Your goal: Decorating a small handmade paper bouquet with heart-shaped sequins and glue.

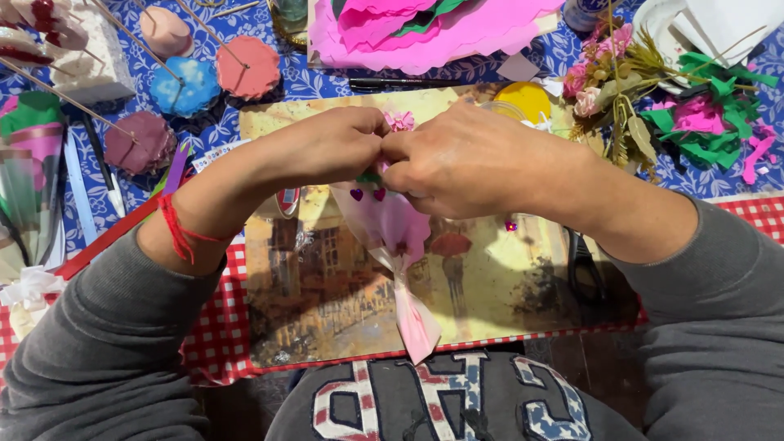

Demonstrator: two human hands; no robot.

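My left hand [331,147] and my right hand [457,159] meet fingertip to fingertip over a small pink wrapped bouquet [396,237]. Both pinch its top, where a tiny pink flower [400,121] pokes out. The cone-shaped wrap carries small purple heart stickers and narrows to a tied tail pointing toward me. It hovers over a picture board [327,294] showing a street scene. A red thread bracelet [175,229] circles my left wrist.
Round foam flowers on sticks [192,82] lie at the upper left. Pink and green crepe paper [425,28] sits at the top, artificial flowers and green scraps [694,106] at the right. Scissors [584,273] lie by my right forearm, a black pen [400,82] above the board.
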